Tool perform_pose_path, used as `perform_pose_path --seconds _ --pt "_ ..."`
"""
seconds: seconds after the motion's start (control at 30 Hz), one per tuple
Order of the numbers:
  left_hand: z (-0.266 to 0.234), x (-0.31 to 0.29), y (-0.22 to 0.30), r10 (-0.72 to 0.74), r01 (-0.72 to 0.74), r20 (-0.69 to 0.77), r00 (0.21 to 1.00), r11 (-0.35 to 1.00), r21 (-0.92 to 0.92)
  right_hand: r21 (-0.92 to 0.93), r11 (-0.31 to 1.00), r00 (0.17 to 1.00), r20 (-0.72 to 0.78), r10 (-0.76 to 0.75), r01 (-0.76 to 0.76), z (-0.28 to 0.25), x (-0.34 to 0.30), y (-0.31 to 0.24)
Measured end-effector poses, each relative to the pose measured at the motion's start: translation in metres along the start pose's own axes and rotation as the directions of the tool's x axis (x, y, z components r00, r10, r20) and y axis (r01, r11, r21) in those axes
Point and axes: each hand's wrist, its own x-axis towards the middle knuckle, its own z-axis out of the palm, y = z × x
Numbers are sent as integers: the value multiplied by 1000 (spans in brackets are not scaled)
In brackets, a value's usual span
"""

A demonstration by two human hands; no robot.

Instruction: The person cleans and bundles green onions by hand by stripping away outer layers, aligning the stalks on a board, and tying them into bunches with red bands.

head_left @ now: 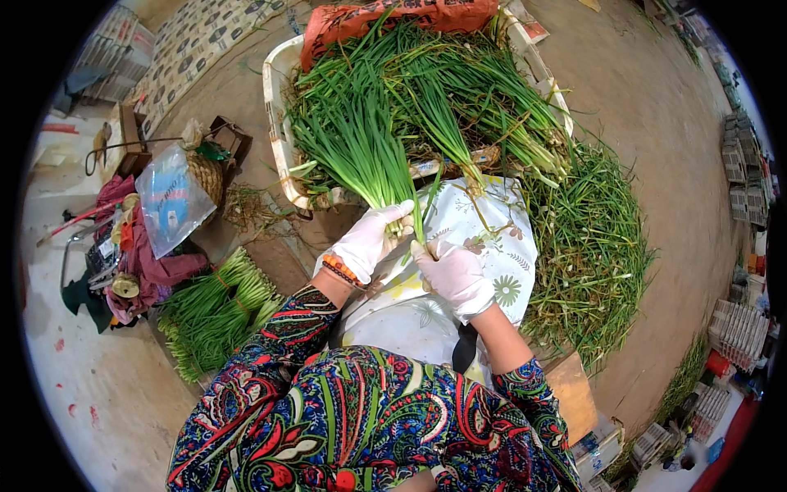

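Note:
My left hand, in a white glove with beaded bands at the wrist, is closed around the stem ends of a bunch of garlic chives. The long green leaves fan out away from me over the near edge of a white plastic crate. Just to the right, my right hand, also gloved, pinches a thin green garlic chive strand beside the bunch. Both hands are above a white flower-printed cloth spread over my lap. More loose garlic chives lie heaped in the crate, mixed with yellowed leaves.
A heap of discarded leaves covers the floor on the right. At left lie tied bundles of chives, near a clear plastic bag and piled cloths. Orange-red sacking hangs over the crate's far rim. Stacked bundles line the right side.

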Motion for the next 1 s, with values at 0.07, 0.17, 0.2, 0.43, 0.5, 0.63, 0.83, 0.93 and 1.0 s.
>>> perform_pose_path --seconds 0.07,0.17,0.2,0.43,0.5,0.63,0.83,0.93,1.0 --pt "1 0 3 -24 24 -29 999 1000 4 2 998 991 -112 -68 69 4 4 0" --pt "15 -5 0 11 -1 -133 991 997 77 299 954 996 -81 30 -4 2 24 0" --pt "13 -3 -2 5 1 -95 996 998 59 437 897 996 -27 85 -65 1 29 2" --pt "6 9 6 63 -60 6 998 963 -262 734 672 994 63 85 -104 -17 14 13" --pt "5 9 13 101 -96 1 995 948 -305 746 661 996 44 80 -86 -49 -11 0" --pt "13 11 19 68 -55 40 997 964 -259 207 909 882 -239 407 -363 -90 -24 81" --pt "11 9 8 96 -95 -4 995 967 -239 385 923 1000 -3 -11 12 -35 -10 41" --pt "12 3 5 98 -87 63 993 985 -151 598 793 946 310 -92 -119 -13 -1 -2" --pt "4 -10 6 6 1 43 999 988 -155 232 973 994 103 -43 18 0 12 -8"
